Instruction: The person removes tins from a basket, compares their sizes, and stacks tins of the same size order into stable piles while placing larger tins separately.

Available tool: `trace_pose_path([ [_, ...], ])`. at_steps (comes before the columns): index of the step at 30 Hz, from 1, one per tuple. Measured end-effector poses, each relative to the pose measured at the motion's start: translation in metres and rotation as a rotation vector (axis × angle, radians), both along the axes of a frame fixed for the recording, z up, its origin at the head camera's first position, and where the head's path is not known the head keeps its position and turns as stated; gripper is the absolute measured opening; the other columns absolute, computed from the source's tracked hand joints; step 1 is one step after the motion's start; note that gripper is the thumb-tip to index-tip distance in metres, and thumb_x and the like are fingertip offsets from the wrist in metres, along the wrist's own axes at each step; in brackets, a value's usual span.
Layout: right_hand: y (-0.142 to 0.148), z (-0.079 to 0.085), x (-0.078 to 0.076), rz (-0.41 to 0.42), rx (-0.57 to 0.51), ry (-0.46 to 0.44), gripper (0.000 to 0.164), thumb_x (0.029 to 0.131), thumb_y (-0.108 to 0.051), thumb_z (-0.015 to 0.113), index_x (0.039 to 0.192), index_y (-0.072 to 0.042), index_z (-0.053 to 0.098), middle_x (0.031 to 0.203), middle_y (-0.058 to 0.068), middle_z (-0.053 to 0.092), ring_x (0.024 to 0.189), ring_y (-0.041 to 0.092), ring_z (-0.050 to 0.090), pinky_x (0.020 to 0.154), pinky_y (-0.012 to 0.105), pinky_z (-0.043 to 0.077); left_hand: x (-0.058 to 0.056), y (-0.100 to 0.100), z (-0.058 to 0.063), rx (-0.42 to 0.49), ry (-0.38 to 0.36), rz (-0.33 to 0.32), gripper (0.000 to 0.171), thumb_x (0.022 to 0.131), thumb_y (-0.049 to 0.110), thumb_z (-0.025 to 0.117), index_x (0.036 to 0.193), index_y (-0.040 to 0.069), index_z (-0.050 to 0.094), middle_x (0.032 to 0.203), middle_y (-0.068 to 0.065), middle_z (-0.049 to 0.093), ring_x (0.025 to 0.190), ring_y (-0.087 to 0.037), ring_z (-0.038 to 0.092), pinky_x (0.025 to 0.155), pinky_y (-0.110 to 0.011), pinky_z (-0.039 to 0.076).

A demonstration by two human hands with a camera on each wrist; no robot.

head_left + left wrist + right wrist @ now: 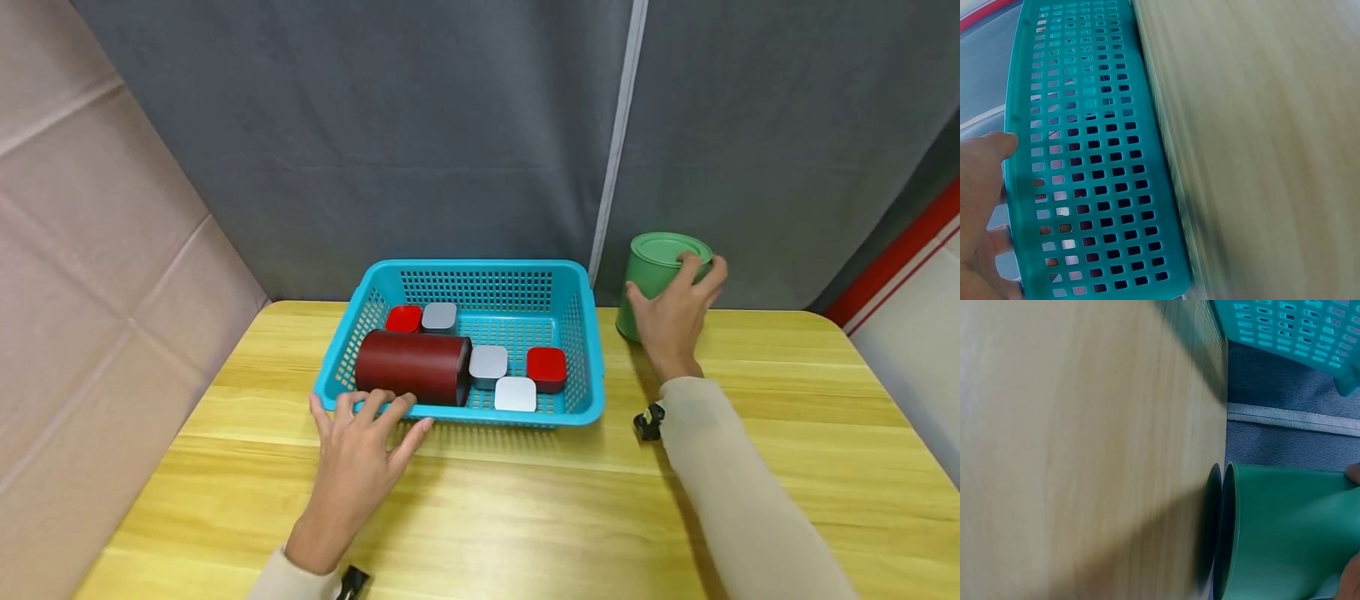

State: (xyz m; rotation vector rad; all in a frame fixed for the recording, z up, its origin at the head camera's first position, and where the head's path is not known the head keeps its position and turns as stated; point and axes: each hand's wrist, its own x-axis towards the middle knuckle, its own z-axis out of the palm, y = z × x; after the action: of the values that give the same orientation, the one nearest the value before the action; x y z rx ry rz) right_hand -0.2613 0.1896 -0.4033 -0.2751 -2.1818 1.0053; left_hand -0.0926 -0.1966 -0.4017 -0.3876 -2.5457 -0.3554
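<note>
My left hand (356,454) holds the near rim of a blue plastic basket (579,419), fingers over the edge and thumb along the outer side. In the left wrist view the thumb meets the rim beside the perforated wall (1094,140). A dark red cylindrical canister (412,367) lies on its side in the basket, close to those fingers. Off to the right, my right hand (671,321) grips a green lidded canister (648,271) near its top. This canister stands nearly upright, its base right at the tabletop in the right wrist view, where only fingertips show.
Small square-topped boxes share the basket: a red one (547,367) on the right, another red one (403,318) at the back left, and several with white or grey tops (515,394). Behind the wooden table (525,500) hangs a grey curtain (450,150).
</note>
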Motion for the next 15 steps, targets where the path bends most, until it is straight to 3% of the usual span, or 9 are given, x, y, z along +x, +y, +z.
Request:
trace_pose_path([
  [15, -0.0012, -0.0056, 0.0039, -0.01, 0.005, 0.043, 0.065, 0.09, -0.021, 0.082, 0.136, 0.004, 0.042, 0.156, 0.027, 0.023, 0.149, 0.042, 0.026, 0.116, 0.057, 0.043, 0.0003, 0.0006, 0.0003, -0.004, -0.018, 0.006, 0.035, 0.09, 0.045, 0.078, 0.112, 0.016, 0.079, 0.107, -0.009, 0.073, 0.11, -0.043, 0.059, 0.104, -0.094, 0.011],
])
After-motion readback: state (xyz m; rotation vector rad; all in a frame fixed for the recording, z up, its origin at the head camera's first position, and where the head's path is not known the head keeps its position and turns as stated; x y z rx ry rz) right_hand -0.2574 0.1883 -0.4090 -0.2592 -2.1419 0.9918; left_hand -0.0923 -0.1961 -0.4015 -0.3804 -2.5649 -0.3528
